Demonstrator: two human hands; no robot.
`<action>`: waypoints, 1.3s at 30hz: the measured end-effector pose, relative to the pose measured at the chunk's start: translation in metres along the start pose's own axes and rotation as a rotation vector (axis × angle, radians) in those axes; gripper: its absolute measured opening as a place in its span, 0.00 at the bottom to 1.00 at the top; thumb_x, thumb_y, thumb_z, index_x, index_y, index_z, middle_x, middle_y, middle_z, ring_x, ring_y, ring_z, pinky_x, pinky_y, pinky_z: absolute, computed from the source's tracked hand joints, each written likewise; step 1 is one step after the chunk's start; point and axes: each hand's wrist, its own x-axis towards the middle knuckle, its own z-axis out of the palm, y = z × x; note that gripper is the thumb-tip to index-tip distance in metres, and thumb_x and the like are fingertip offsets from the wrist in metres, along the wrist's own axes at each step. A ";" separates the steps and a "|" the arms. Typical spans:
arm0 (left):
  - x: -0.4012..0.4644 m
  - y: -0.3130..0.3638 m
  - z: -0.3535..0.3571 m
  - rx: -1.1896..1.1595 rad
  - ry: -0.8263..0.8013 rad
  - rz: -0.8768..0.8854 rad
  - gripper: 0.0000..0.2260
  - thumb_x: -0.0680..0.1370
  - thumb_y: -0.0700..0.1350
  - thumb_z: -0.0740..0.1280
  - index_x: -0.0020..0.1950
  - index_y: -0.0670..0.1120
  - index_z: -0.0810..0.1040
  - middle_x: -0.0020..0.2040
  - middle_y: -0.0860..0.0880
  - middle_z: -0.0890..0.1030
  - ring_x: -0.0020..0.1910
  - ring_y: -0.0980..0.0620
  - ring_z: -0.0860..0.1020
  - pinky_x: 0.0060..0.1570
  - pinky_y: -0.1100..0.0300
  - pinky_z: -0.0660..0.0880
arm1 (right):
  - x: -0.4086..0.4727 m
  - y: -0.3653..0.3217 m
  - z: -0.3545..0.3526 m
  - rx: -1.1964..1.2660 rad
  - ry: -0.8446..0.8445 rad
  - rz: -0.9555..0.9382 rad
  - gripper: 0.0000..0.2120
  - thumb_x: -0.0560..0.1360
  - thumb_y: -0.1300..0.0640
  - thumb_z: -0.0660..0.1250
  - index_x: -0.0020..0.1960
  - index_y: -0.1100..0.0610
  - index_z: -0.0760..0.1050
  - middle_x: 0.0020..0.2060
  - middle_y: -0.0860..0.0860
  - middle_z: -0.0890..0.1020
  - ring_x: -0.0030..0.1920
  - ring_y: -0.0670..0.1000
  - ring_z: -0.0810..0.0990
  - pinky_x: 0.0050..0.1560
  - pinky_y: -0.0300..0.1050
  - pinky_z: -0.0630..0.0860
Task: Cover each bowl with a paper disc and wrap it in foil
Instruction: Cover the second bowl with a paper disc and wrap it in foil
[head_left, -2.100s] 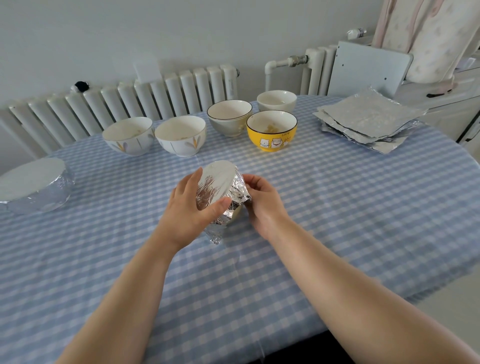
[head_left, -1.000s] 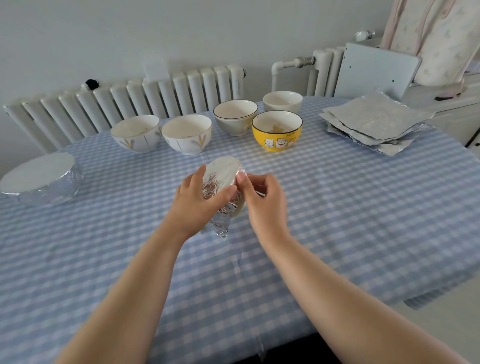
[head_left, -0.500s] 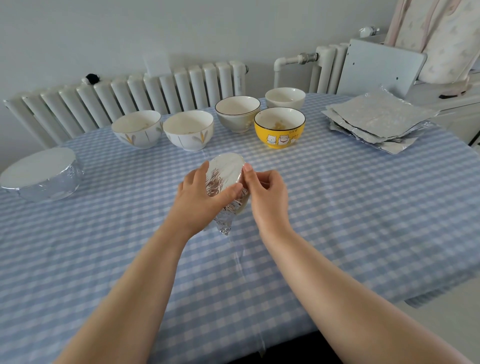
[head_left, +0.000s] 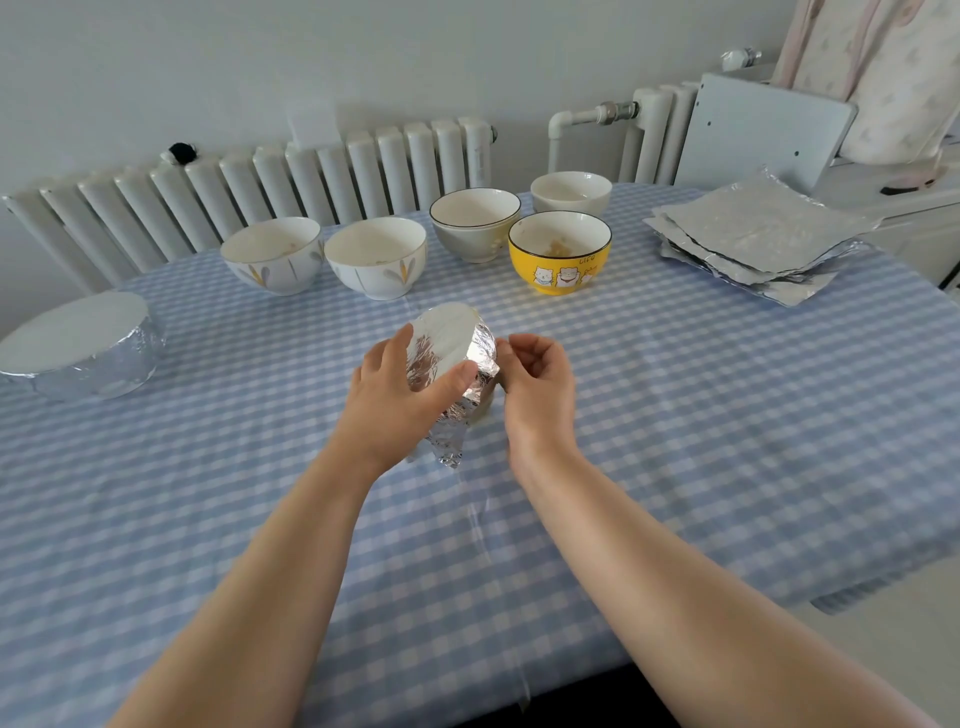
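A small bowl wrapped in foil (head_left: 451, 345) is tilted on its side above the middle of the table, its paper-covered top facing away from me. My left hand (head_left: 397, 400) grips it, thumb across the foil. A loose foil corner (head_left: 448, 441) hangs below. My right hand (head_left: 540, 389) is just right of the bowl with fingers curled, its fingertips at the foil's edge; whether it pinches the foil I cannot tell. A foil-wrapped bowl with a paper top (head_left: 83, 345) stands at the left. Several uncovered bowls line the back, among them a yellow one (head_left: 560, 254).
A stack of foil sheets (head_left: 753, 239) lies at the back right of the blue checked tablecloth (head_left: 727, 415). A radiator (head_left: 291, 176) runs behind the table. A white cabinet (head_left: 893, 208) stands at the right.
My right hand has drawn back slightly from the bowl's rim to its right side. The left hand keeps its grip on the tilted bowl.
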 end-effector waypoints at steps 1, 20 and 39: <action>0.000 0.000 0.000 -0.011 0.003 -0.004 0.54 0.58 0.77 0.60 0.79 0.53 0.57 0.77 0.51 0.59 0.76 0.49 0.59 0.74 0.44 0.60 | 0.000 0.000 0.000 0.027 0.001 0.009 0.05 0.78 0.61 0.69 0.47 0.53 0.75 0.41 0.48 0.81 0.38 0.42 0.79 0.39 0.31 0.75; -0.005 0.010 0.003 0.203 -0.001 0.057 0.44 0.71 0.68 0.67 0.80 0.53 0.52 0.79 0.51 0.56 0.77 0.50 0.53 0.74 0.50 0.55 | 0.013 -0.018 -0.012 -0.224 -0.102 0.072 0.13 0.77 0.47 0.69 0.43 0.55 0.73 0.37 0.50 0.82 0.39 0.47 0.82 0.48 0.46 0.81; -0.001 0.031 0.021 0.667 -0.069 0.131 0.59 0.57 0.82 0.51 0.80 0.50 0.45 0.80 0.42 0.51 0.79 0.42 0.50 0.75 0.46 0.50 | 0.017 -0.018 -0.056 -0.137 -0.149 0.203 0.08 0.84 0.62 0.53 0.55 0.61 0.70 0.39 0.53 0.81 0.36 0.49 0.81 0.38 0.40 0.80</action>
